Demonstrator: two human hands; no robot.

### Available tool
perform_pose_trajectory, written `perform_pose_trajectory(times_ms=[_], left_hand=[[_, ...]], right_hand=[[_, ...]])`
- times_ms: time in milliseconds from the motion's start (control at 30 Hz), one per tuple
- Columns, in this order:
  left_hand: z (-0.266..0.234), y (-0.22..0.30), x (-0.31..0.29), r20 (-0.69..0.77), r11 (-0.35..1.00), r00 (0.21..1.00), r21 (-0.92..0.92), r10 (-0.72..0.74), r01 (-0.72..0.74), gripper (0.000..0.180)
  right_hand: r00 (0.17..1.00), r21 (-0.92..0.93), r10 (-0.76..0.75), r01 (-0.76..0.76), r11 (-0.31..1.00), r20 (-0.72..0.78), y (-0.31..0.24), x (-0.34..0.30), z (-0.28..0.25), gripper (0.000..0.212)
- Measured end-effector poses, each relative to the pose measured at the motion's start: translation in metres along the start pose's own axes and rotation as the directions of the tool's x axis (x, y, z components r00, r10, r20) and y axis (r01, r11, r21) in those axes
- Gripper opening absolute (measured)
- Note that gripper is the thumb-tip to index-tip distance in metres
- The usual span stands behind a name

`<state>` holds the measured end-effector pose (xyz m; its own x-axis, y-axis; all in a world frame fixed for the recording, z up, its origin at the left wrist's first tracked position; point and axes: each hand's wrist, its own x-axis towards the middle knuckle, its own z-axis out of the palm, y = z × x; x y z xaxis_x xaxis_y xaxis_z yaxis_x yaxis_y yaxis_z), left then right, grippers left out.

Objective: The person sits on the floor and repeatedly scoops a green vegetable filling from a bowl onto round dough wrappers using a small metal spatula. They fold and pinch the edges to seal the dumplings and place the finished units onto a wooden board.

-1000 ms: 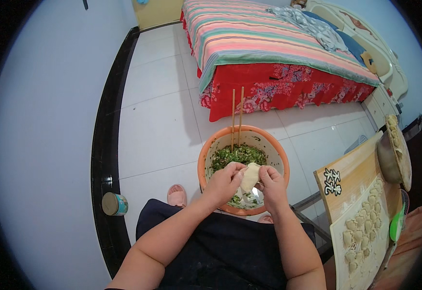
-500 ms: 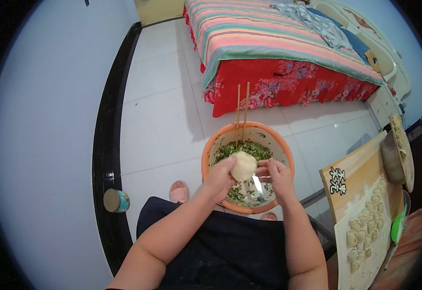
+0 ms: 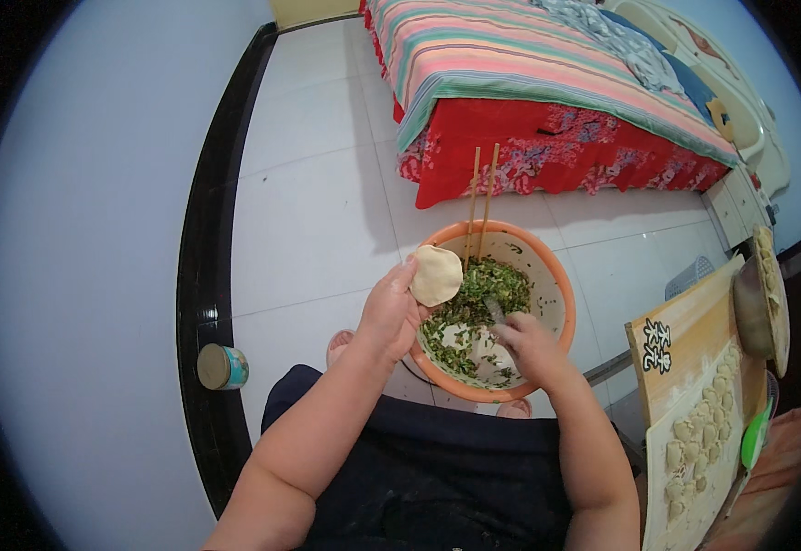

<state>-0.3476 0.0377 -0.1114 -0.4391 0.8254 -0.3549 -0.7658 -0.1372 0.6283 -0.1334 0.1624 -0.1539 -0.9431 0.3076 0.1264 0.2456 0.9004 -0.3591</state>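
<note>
My left hand (image 3: 389, 314) is closed on the edge of a round, pale dumpling wrapper (image 3: 437, 276), held up over the left rim of an orange basin (image 3: 561, 285). Chopped green filling (image 3: 501, 280) covers part of the basin's white inside. Lower down, my right hand (image 3: 532, 349) grips a greyish, spoon-like utensil (image 3: 495, 311), whose tip is in the filling; blur hides its exact shape. Two long wooden chopsticks (image 3: 488, 197) stand upright at the basin's far side.
On my right, a wooden board (image 3: 644, 354) and white surface bear several folded dumplings (image 3: 694, 445). A metal pot (image 3: 751, 303) stands behind, topped by a dumpling-laden tray (image 3: 767, 266). A striped-covered bed (image 3: 510, 64) is ahead. A can (image 3: 223, 367) sits by the left wall.
My right hand has left the wrapper and dropped into the basin, taking hold of the spoon-like utensil. My left hand has carried the wrapper left and up. The view has shifted slightly.
</note>
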Motion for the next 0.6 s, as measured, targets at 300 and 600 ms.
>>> perform_pose_trajectory(times_ms=[300, 600], left_hand=[[0.0, 0.002, -0.006, 0.039, 1.0, 0.999, -0.016, -0.01, 0.011, 0.039], [0.004, 0.003, -0.006, 0.05, 1.0, 0.999, -0.008, -0.016, 0.017, 0.039]], right_hand=[[0.982, 0.103, 0.185, -0.187, 0.977, 0.032, -0.036, -0.017, -0.041, 0.022], [0.846, 0.271, 0.467, -0.527, 0.805, 0.257, -0.045, -0.022, -0.013, 0.032]])
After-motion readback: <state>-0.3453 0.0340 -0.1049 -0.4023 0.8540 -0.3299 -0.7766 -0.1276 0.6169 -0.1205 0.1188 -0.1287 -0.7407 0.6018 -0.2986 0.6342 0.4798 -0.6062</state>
